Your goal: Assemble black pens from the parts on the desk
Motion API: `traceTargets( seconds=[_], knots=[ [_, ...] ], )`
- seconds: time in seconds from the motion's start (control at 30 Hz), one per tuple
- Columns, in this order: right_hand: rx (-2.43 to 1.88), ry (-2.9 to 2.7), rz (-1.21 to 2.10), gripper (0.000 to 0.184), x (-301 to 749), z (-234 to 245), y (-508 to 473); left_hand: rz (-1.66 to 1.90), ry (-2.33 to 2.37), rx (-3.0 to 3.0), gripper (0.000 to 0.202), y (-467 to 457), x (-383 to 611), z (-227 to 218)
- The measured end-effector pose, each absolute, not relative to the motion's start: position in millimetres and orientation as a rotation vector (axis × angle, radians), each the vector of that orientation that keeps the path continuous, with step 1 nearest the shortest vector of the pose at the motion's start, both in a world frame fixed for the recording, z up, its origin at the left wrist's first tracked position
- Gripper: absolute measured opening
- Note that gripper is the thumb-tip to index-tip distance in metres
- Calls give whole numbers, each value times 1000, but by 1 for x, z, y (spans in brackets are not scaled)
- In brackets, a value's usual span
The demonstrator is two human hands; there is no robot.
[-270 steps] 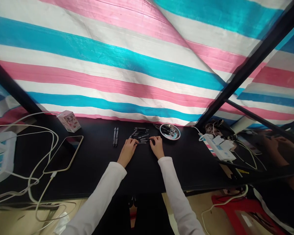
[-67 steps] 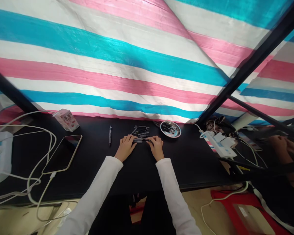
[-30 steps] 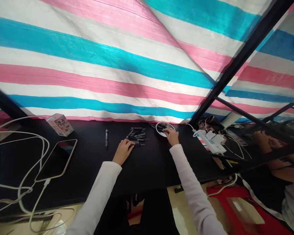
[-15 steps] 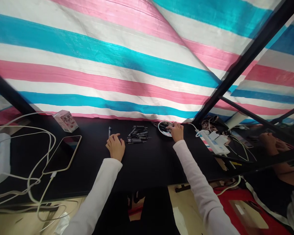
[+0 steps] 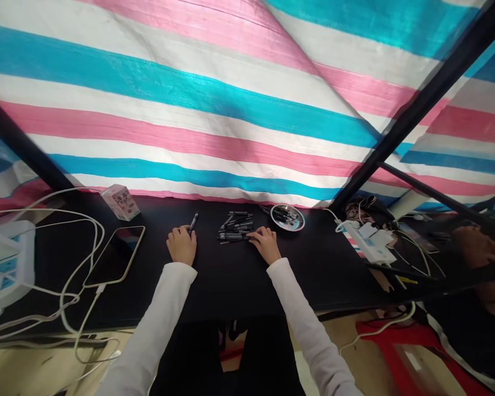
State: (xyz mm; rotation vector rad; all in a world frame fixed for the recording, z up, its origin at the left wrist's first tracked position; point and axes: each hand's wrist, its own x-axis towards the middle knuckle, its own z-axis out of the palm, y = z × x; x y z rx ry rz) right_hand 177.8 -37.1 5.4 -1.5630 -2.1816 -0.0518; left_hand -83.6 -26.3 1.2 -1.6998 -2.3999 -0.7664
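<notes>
A loose pile of black pen parts point(image 5: 236, 228) lies mid-table on the black tabletop point(image 5: 231, 275). My right hand point(image 5: 266, 243) rests at the pile's right edge, fingers curled onto a small dark piece that I cannot make out. My left hand point(image 5: 182, 245) sits to the left, fingers closed around a black pen point(image 5: 193, 222) that points away from me. A small round metal dish point(image 5: 287, 218) with more dark parts stands just beyond my right hand.
A phone point(image 5: 114, 256) on a white charging cable point(image 5: 72, 286) lies at the left, beside a small patterned box point(image 5: 120, 202). A white power strip point(image 5: 369, 243) with plugs sits at the right. Striped tarp point(image 5: 214, 110) walls the back. Another person's hands point(image 5: 476, 242) show far right.
My right hand came back from the metal dish to the pile of parts. My left hand moved left and closed on the lone pen, which now lies tilted.
</notes>
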Motion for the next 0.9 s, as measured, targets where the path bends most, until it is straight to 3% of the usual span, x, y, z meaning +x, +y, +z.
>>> traceTargets(
  seconds=[0.23, 0.53, 0.9],
  knots=[
    [-1549, -2122, -11, 23, 183, 10, -24, -758, -2353, -1764, 29, -27, -82, 0],
    [-1561, -2495, 41, 11, 179, 32, 17, -1277, -2316, -2079, 24, -27, -87, 0],
    [-1630, -2630, -63, 6, 163, 46, 24, -1291, -2224, -2296, 25, -33, -83, 5]
  ],
)
